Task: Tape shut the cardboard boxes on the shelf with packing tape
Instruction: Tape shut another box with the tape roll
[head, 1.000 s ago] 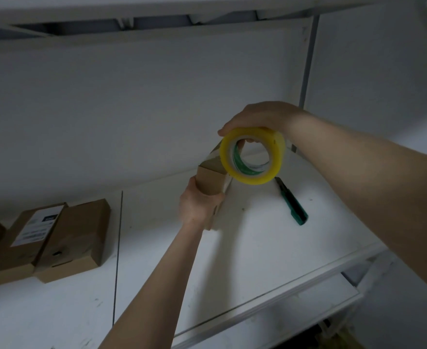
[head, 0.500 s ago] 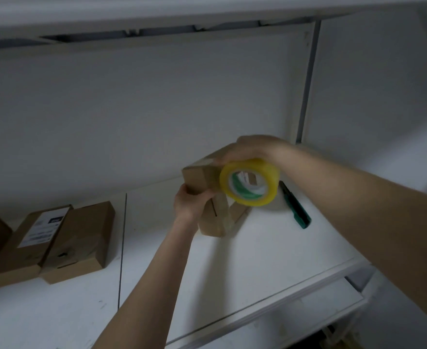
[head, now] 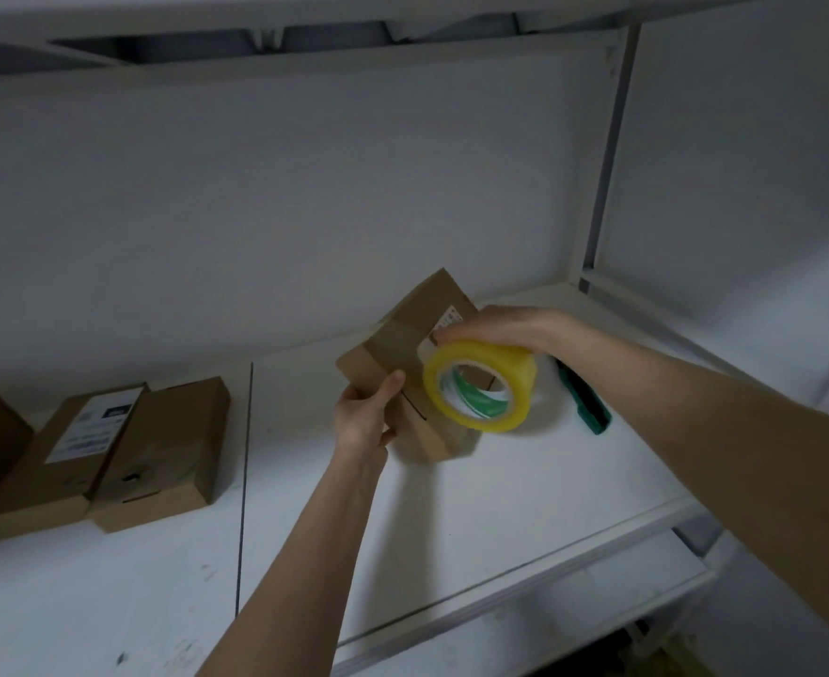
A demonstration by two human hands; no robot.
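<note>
- Cardboard box: small, brown, tilted over the right part of the shelf. Its lower end is at or just above the board; I cannot tell which. I hold it canted, I judge, to bring a seam up to the tape.
- Left hand: it grips the box's near corner, thumb on the front face, to steady it.
- Right hand: its fingers are curled over the top of the tape roll, which touches the box's front face, the core hole facing me.
- Box contents: flaps closed, nothing inside visible. A darker band crosses the top, possibly tape already laid.
- Green cutter: lies on the shelf just right of the roll, in reach for cutting.
- Three more boxes, on the left part of the shelf, well apart from my hands: lying flat and closed, contents hidden. One has a white label.
</note>
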